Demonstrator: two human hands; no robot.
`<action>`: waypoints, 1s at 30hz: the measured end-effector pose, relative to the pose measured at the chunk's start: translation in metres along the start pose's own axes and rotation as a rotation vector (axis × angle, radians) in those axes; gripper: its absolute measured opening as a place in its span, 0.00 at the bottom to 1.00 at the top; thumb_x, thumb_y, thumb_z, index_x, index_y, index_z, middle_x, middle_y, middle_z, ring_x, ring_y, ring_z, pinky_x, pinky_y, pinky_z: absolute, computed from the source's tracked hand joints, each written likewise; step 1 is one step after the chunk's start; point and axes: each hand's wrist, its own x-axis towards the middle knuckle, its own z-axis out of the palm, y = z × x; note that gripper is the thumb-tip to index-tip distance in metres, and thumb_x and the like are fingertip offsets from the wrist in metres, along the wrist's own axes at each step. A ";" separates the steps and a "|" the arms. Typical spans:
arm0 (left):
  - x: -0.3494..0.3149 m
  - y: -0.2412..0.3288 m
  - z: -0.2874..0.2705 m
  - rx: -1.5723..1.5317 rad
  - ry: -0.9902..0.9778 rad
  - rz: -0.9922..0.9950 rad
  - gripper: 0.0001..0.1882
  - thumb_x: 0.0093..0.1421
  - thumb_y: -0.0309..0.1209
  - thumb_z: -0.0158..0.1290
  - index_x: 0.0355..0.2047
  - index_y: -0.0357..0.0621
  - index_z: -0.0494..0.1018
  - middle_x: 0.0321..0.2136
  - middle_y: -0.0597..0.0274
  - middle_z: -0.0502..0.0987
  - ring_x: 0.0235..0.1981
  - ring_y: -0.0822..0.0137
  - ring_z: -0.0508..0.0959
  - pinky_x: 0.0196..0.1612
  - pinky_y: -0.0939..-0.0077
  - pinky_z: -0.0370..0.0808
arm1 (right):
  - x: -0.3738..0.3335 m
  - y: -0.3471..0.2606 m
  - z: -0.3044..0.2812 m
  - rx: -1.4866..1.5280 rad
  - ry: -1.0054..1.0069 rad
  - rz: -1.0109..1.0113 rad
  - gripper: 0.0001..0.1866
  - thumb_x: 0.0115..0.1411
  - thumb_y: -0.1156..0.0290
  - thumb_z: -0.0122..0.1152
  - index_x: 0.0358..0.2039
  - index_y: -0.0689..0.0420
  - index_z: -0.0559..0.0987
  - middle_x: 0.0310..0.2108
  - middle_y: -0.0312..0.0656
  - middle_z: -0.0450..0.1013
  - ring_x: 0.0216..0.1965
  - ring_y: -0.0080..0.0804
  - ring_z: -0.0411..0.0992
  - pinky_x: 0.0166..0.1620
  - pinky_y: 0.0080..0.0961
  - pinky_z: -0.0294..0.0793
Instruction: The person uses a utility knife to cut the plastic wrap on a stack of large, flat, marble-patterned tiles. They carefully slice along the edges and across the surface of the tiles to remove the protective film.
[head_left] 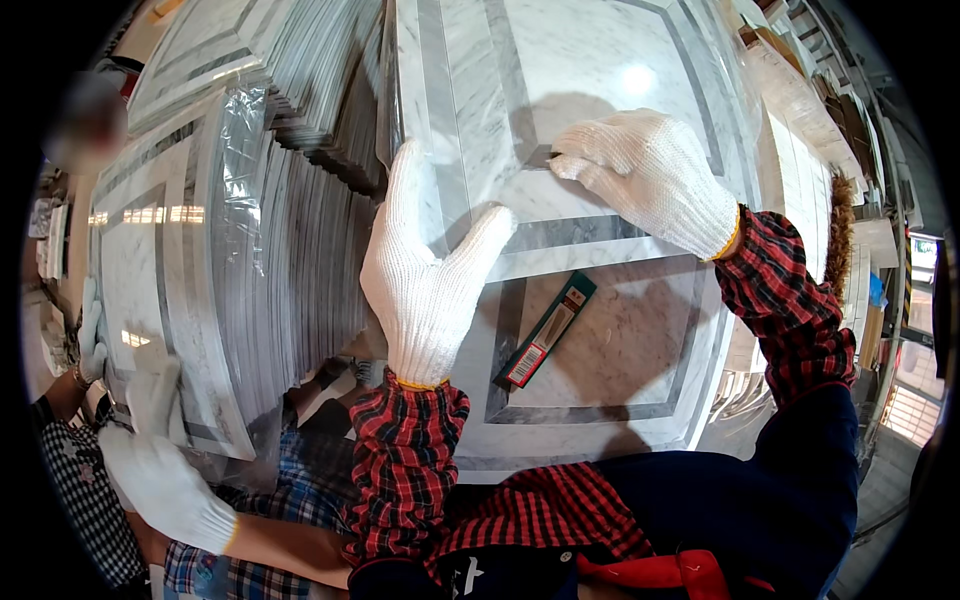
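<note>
My left hand [425, 275], in a white knit glove, lies with thumb and fingers spread on the left part of a white marble panel with grey inlaid bands [590, 60]. My right hand [650, 175], gloved alike, rests over the same panel. Its fingers are pressed together, and a small dark bit shows at their tips, too little to name. Nearer to me, a narrow dark green box with a red and white label [548, 330] lies aslant on another marble panel [610, 350], which the upper panel partly overlaps.
To my left stands a tall stack of marble panels [310, 240], with clear plastic film [243, 180] along one edge. Co-workers' gloved hands [165, 470] are at its near left side. Pale stacked pieces [800, 170] stand on the right, beside a brown bristly strip [840, 230].
</note>
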 end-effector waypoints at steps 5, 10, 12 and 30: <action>0.006 0.008 -0.002 -0.098 -0.085 -0.004 0.38 0.55 0.24 0.69 0.65 0.34 0.68 0.54 0.47 0.79 0.55 0.62 0.80 0.58 0.68 0.77 | 0.001 -0.002 -0.001 -0.067 -0.054 0.000 0.13 0.66 0.59 0.65 0.41 0.55 0.86 0.29 0.43 0.81 0.30 0.42 0.79 0.36 0.36 0.78; 0.006 0.016 -0.005 -0.118 -0.113 -0.111 0.41 0.56 0.22 0.68 0.68 0.31 0.64 0.63 0.46 0.72 0.63 0.61 0.72 0.65 0.67 0.69 | 0.003 -0.006 -0.004 -0.175 0.002 -0.113 0.08 0.64 0.64 0.66 0.39 0.52 0.85 0.26 0.40 0.79 0.27 0.38 0.78 0.34 0.34 0.76; 0.006 0.016 -0.004 -0.077 -0.117 -0.106 0.41 0.55 0.22 0.69 0.68 0.32 0.64 0.63 0.46 0.72 0.64 0.61 0.72 0.66 0.67 0.69 | 0.001 -0.004 -0.002 -0.281 0.006 -0.183 0.05 0.60 0.66 0.67 0.35 0.51 0.82 0.23 0.38 0.76 0.25 0.36 0.76 0.32 0.33 0.74; 0.002 -0.012 -0.001 0.031 -0.009 0.014 0.41 0.52 0.36 0.74 0.65 0.41 0.70 0.52 0.48 0.81 0.53 0.60 0.81 0.57 0.68 0.77 | 0.017 -0.021 -0.013 -0.452 -0.025 -0.332 0.11 0.47 0.73 0.69 0.32 0.50 0.78 0.21 0.35 0.73 0.27 0.34 0.74 0.36 0.35 0.71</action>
